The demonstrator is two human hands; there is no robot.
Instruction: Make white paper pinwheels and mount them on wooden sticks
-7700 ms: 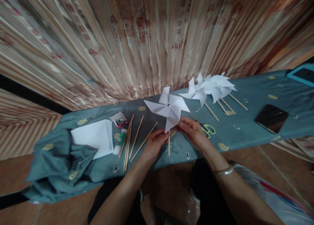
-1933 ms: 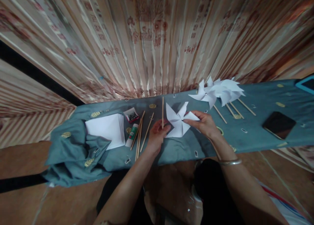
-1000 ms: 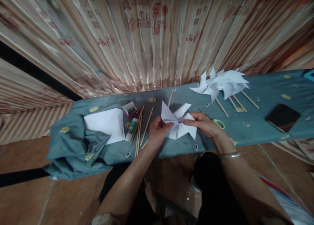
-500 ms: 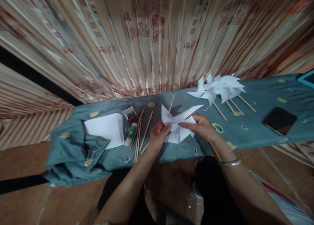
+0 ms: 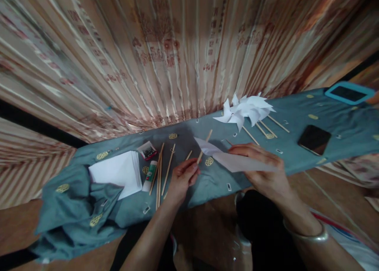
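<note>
My left hand (image 5: pixel 184 175) is closed, its thumb and fingertips pinching the lower part of a thin wooden stick (image 5: pixel 209 137). A white paper pinwheel (image 5: pixel 233 161) is in my right hand (image 5: pixel 265 166), whose fingers are closed around its right side. The pinwheel is tilted and seen nearly edge-on, and its left blade overlaps the stick. Whether the two are joined I cannot tell. Left of my left hand lie several loose wooden sticks (image 5: pixel 167 170), a green and white glue stick (image 5: pixel 150 175) and a small open box of dark pins (image 5: pixel 149 152).
Several pinwheels on sticks (image 5: pixel 244 110) lie at the back right. A stack of white paper (image 5: pixel 121 172) rests on the left of the cloth-covered table (image 5: pixel 213 192). At right are a black phone (image 5: pixel 314 139) and a blue-framed tablet (image 5: pixel 349 92). A patterned curtain (image 5: pixel 166 73) hangs behind.
My left hand has let go of the pinwheel's paper and grips the stick. My right hand has turned the pinwheel from facing up to nearly edge-on. The view has shifted right.
</note>
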